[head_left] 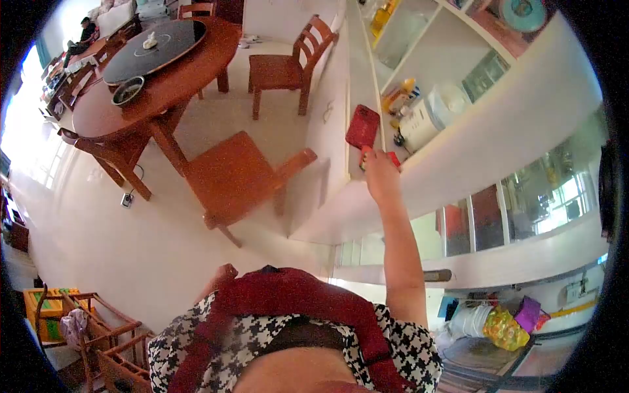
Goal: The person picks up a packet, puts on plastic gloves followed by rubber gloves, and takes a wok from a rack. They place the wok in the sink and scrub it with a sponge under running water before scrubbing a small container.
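Lying on the white cabinet shelf [354, 171], a dark red, flat, speckled piece with rounded corners [363, 126] sits right at the fingers of the right hand [379, 165]. Those fingers are curled around a bright red piece [394, 159] that shows on either side of them; whether the two reds are joined beneath the hand, I cannot tell.

The flat piece looks light and fairly stiff, probably thin enough to pinch by its long edges, though its speckled face might prove slick if only pressed from above. If the two parts are one object, the narrow bright red portion would likely serve as the better hold, with the broad end tending to dip. Neither part looks especially fragile.

Just beside them stands a cream cylindrical container [417, 128], seemingly bulkier and better suited to a wide grip around its body, next to a translucent whitish vessel [449, 103]. A yellow-orange bottle [400, 97] is farther back; its smooth sides could slip under a loose hold.

Well away from the shelf, the left hand [226, 272] is near the person's body, and the picture does not show whether its fingers are clenched or hold anything. Beyond, a reddish-brown wooden chair [229, 173] stands near an oval-looking wooden counter [92, 118].
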Demonstrator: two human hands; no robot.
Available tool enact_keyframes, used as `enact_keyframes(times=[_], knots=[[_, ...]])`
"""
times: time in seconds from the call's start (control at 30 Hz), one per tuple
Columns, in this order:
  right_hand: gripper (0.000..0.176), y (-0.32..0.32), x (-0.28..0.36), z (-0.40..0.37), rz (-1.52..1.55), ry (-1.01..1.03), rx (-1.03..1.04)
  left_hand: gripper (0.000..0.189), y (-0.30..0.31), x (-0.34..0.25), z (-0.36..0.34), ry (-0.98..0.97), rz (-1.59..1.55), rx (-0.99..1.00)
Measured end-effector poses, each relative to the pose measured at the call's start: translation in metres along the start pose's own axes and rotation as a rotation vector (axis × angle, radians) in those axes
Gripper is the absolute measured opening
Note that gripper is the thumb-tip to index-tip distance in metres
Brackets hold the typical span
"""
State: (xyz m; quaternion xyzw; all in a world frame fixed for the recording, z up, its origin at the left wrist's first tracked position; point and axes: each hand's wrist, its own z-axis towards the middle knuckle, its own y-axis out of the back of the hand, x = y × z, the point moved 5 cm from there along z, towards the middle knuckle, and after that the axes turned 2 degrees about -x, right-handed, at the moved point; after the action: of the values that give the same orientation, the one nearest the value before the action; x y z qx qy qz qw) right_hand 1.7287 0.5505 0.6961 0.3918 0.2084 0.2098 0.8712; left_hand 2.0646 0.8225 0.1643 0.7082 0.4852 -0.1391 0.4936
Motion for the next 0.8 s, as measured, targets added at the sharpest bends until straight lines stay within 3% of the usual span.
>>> enact_keyframes(times=[0.1,0.13,0.17,0.23,0.33,0.37,0.43,0.47,0.57,0.6,0.67,0.73,0.8], knots=[[0.014,-0.012,-0.002,0.004,-0.095,-0.071,0.235,0.021,0.028,-0.023,-0.026,0.042,0.185,0.034],[0.013,-0.02,-0.004,0.004,-0.113,-0.15,0.375,0.025,0.027,-0.015,-0.023,-0.356,0.439,-0.022],[0.013,-0.024,-0.005,0.005,-0.11,-0.152,0.376,0.025,0.034,-0.016,-0.022,-0.353,0.443,-0.021],[0.011,-0.026,-0.03,-0.003,-0.143,-0.075,0.284,0.024,0.022,-0.031,-0.029,-0.02,0.135,0.031],[0.011,-0.043,-0.045,-0.005,-0.128,-0.067,0.387,0.025,0.021,-0.042,-0.035,0.025,0.115,0.027],[0.011,-0.043,-0.046,-0.004,-0.129,-0.075,0.386,0.025,0.013,-0.035,-0.032,0.02,0.122,0.029],[0.011,-0.044,-0.049,-0.002,-0.21,-0.102,0.396,0.029,0.003,-0.032,-0.022,-0.169,0.094,-0.042],[0.011,-0.044,-0.049,0.002,-0.21,-0.11,0.382,0.029,0.001,-0.038,-0.02,-0.106,-0.015,0.102],[0.015,-0.009,-0.044,0.008,-0.263,-0.149,0.246,0.028,-0.035,-0.027,0.016,-0.19,-0.144,0.126],[0.018,0.007,-0.04,0.01,-0.259,-0.177,0.199,0.028,-0.031,-0.041,0.011,-0.193,-0.135,0.132],[0.022,0.037,-0.03,0.013,-0.258,-0.219,0.148,0.028,-0.016,-0.124,-0.02,-0.383,0.041,0.144],[0.026,0.072,-0.016,-0.002,-0.081,-0.23,-0.164,0.03,-0.01,-0.183,-0.034,-0.39,0.042,0.172],[0.028,0.078,-0.014,-0.033,-0.028,-0.281,-0.136,0.022,-0.005,-0.247,-0.053,-0.618,0.037,0.11]])
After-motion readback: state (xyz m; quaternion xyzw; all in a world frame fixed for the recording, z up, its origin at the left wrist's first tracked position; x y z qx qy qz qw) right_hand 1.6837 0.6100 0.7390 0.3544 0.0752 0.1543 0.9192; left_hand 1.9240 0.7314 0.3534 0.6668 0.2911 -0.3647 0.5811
